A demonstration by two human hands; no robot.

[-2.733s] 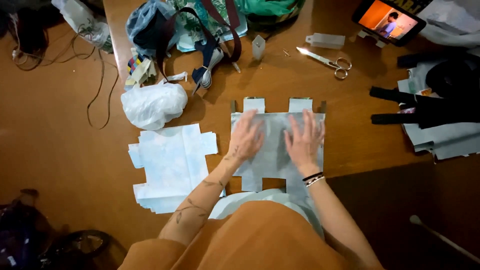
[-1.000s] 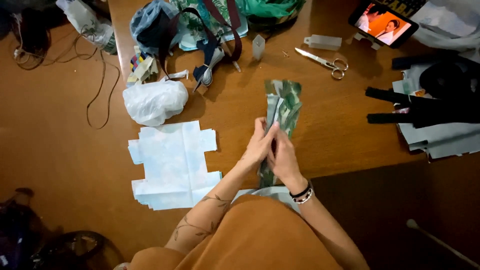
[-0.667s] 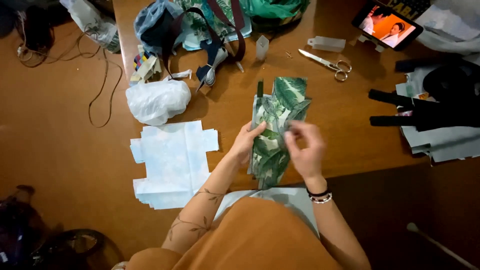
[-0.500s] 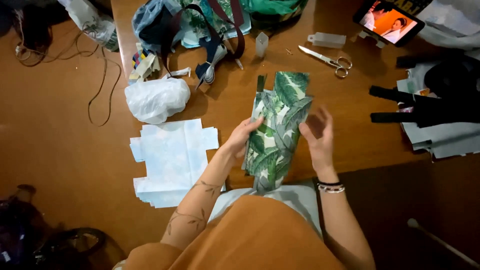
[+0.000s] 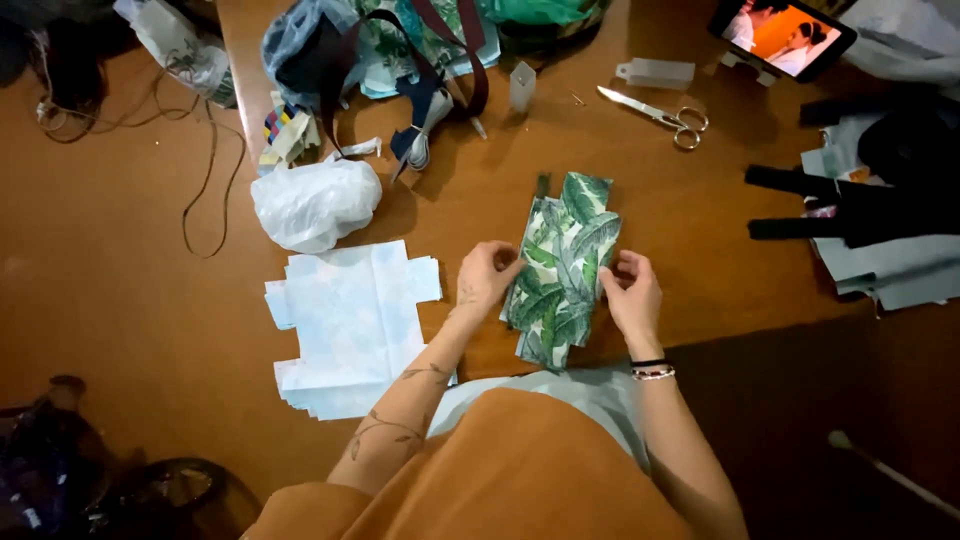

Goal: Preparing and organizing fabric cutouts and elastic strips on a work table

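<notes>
A folded piece of fabric with a green leaf print (image 5: 562, 268) lies on the wooden table (image 5: 690, 230) in front of me, its printed side up. My left hand (image 5: 487, 276) pinches its left edge with bent fingers. At the right edge, my right hand (image 5: 632, 293) grips the fabric too. A second cut piece of pale blue fabric (image 5: 350, 322) lies flat to the left, just beside my left forearm.
A white plastic bag (image 5: 314, 202) sits behind the blue piece. Scissors (image 5: 657, 113), a small clear box (image 5: 655, 72) and a phone with a lit screen (image 5: 782, 32) lie at the back right. Dark straps and cloth (image 5: 860, 205) crowd the right; bags and ribbons (image 5: 400, 60) the back.
The pale piece pressed flat under both hands was folded in half, then turned leaf-print side up. Both hands now hold its two side edges on the table.
</notes>
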